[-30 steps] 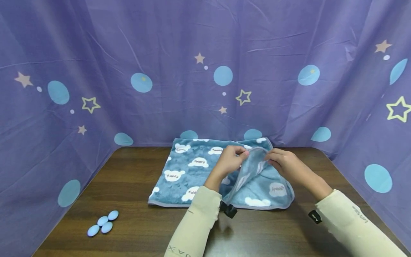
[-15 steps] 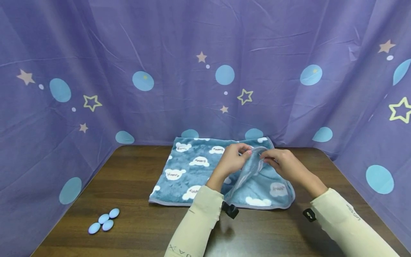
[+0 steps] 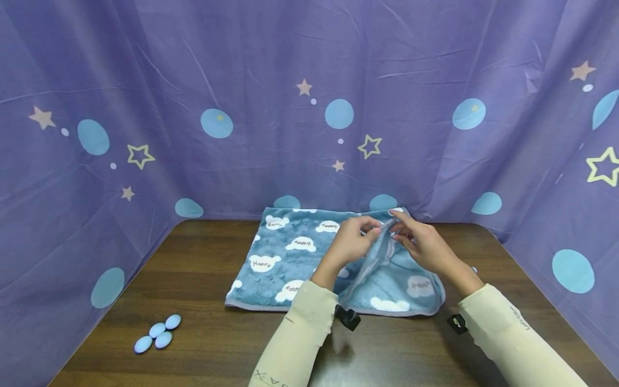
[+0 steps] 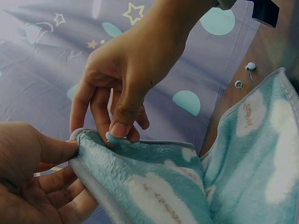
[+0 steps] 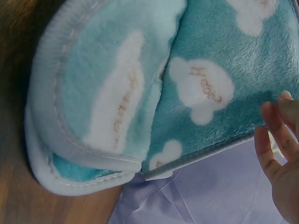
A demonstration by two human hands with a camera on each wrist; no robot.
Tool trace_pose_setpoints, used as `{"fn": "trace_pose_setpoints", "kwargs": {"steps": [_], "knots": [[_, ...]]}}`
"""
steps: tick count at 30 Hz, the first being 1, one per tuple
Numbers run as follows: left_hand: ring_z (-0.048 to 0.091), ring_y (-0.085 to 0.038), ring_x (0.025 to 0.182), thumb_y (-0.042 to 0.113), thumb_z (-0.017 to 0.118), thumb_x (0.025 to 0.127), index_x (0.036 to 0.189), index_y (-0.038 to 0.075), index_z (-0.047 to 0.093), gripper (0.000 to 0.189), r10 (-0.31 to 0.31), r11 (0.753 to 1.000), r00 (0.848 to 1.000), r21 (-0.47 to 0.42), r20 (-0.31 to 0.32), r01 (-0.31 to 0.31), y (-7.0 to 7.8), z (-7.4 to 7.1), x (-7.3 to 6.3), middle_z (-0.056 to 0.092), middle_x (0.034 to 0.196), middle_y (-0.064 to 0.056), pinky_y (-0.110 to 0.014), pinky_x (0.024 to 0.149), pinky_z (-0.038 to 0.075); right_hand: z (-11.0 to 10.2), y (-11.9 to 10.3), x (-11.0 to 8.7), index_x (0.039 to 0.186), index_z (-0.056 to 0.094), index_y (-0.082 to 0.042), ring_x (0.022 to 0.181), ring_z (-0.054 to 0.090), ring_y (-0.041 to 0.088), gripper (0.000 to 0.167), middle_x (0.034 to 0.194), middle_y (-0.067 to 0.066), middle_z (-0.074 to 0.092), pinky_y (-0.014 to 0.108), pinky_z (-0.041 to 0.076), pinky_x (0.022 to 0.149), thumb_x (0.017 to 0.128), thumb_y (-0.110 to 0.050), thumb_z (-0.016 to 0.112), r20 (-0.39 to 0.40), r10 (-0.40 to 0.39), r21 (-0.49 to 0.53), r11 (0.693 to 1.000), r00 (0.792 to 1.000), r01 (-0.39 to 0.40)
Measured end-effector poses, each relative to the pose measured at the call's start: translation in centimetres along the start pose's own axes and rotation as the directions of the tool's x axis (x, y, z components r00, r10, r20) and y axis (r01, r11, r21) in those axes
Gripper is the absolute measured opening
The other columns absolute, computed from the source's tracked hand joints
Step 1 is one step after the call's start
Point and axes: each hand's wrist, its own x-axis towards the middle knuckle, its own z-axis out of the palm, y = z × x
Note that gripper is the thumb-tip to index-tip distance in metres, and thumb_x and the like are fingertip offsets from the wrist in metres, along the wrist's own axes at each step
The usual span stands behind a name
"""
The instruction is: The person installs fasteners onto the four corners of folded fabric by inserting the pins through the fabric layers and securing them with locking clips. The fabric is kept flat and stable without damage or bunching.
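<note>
The right hand's grip [image 4: 119,77] covers most of a small light-blue piece [image 4: 111,138], whose full shape cannot be told, and in the head view hides part of the blanket [image 3: 307,260]. Near the right edge of the worktop [image 3: 203,279], the right forearm [image 3: 463,277] largely hides a pale thing [image 3: 475,270], too small to identify. The left hand's grip [image 4: 23,151] is cut off in the left wrist view; the head view cuts off both sleeves [image 3: 295,341] and the worktop's near edge.

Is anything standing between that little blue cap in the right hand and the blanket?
No, nothing visible. In the left wrist view, the right hand pinches the light-blue cap just by the edge of the blanket; the left hand pinches that edge nearby.
</note>
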Motion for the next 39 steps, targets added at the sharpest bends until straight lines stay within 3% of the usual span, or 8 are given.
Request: {"fn": "trace_pose_setpoints", "kwargs": {"steps": [10, 15, 20, 26, 30, 34, 39], "knots": [[0.067, -0.013, 0.092, 0.019, 0.064, 0.103, 0.117, 0.011, 0.075, 0.020, 0.049, 0.998, 0.999, 0.029, -0.006, -0.049, 0.0, 0.1, 0.0, 0.075, 0.107, -0.002, -0.025, 0.072, 0.053, 0.7, 0.4, 0.2, 0.132, 0.062, 0.002, 0.080, 0.063, 0.016, 0.057, 0.093, 0.006, 0.063, 0.034, 0.056, 0.068, 0.080, 0.012, 0.081, -0.061, -0.043, -0.055, 0.998, 0.997, 0.040], [0.067, -0.012, 0.090, 0.021, 0.063, 0.104, 0.119, 0.012, 0.074, 0.021, 0.026, 0.999, 1.000, 0.022, 0.004, -0.026, 0.1, 0.0, 0.0, 0.074, 0.105, -0.001, -0.027, 0.072, 0.053, 0.8, 0.6, 0.3, 0.128, 0.066, -0.002, 0.095, 0.062, 0.025, 0.051, 0.111, 0.013, 0.061, 0.037, 0.050, 0.079, 0.081, 0.004, 0.084, -0.116, -0.046, -0.103, 0.994, 0.992, 0.034], [0.067, -0.014, 0.089, 0.021, 0.063, 0.104, 0.119, 0.012, 0.074, 0.021, 0.024, 1.000, 1.000, 0.012, 0.011, -0.024, 0.1, -0.1, 0.0, 0.073, 0.102, -0.001, -0.027, 0.072, 0.053, 0.6, 0.9, 0.6, 0.128, 0.067, -0.001, 0.113, 0.060, 0.034, 0.052, 0.123, 0.015, 0.066, 0.047, 0.046, 0.095, 0.079, 0.003, 0.085, -0.113, -0.053, -0.097, 0.994, 0.992, 0.042], [0.067, -0.016, 0.089, 0.022, 0.063, 0.104, 0.118, 0.013, 0.075, 0.020, 0.024, 1.000, 1.000, -0.013, 0.015, -0.024, 0.1, 0.0, 0.0, 0.073, 0.101, 0.000, -0.026, 0.069, 0.053, 0.5, 1.3, 0.9, 0.117, 0.072, -0.003, 0.104, 0.066, 0.029, 0.044, 0.111, 0.009, 0.073, 0.037, 0.049, 0.091, 0.077, 0.008, 0.084, -0.113, -0.069, -0.059, 0.996, 0.991, 0.062], [0.066, -0.014, 0.070, 0.023, 0.065, 0.103, 0.115, 0.014, 0.075, 0.018, 0.003, 0.999, 1.000, -0.053, 0.029, -0.001, 0.1, 0.0, -0.1, 0.072, 0.098, 0.001, -0.028, 0.059, 0.054, 0.8, 1.5, 1.0, 0.104, 0.074, -0.004, 0.095, 0.069, 0.025, 0.034, 0.101, 0.005, 0.074, 0.030, 0.051, 0.086, 0.076, 0.012, 0.084, -0.129, -0.062, -0.025, 0.998, 0.990, 0.059], [0.066, -0.019, 0.059, 0.023, 0.066, 0.102, 0.114, 0.012, 0.074, 0.018, -0.026, 0.988, 0.998, -0.147, 0.065, 0.035, 0.2, 0.1, -0.2, 0.069, 0.095, 0.000, -0.036, 0.057, 0.059, 0.9, 1.5, 0.7, 0.098, 0.072, -0.008, 0.088, 0.068, 0.020, 0.029, 0.094, 0.002, 0.072, 0.034, 0.052, 0.078, 0.077, 0.009, 0.085, -0.127, -0.036, -0.050, 0.998, 0.991, 0.030], [0.069, -0.021, 0.067, 0.026, 0.064, 0.103, 0.108, 0.008, 0.074, 0.021, -0.048, 0.976, 0.992, -0.204, 0.113, 0.071, 0.2, 0.3, -0.3, 0.067, 0.092, -0.002, -0.036, 0.060, 0.061, 0.9, 1.5, 0.4, 0.097, 0.071, -0.006, 0.086, 0.066, 0.020, 0.031, 0.092, 0.004, 0.071, 0.030, 0.049, 0.078, 0.075, 0.014, 0.083, -0.163, -0.057, -0.078, 0.996, 0.985, 0.044]]}}
